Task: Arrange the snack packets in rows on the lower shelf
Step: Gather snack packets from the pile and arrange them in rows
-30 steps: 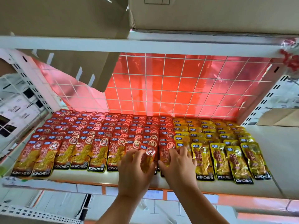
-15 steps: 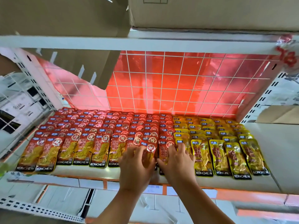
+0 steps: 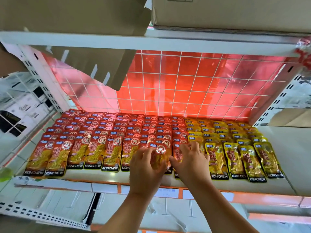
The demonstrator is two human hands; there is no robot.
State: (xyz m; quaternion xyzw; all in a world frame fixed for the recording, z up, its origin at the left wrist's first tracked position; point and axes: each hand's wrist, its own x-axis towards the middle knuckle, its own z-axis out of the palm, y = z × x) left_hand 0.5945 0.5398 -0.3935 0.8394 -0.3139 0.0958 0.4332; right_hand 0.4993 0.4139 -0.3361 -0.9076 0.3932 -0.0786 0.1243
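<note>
The left hand curls its fingers round the left edge of a red packet; the right hand lies spread just right of it, its thumb touching the packet's edge. The packet sits at the front of the lower shelf — red rows to its left, yellow rows to its right.

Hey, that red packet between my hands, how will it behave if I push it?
Probably floppy: the red packet is a thin, flat pouch. Likely slippery: its foil glints. It overlaps neighbouring packets, so a push may shift those too.
</note>
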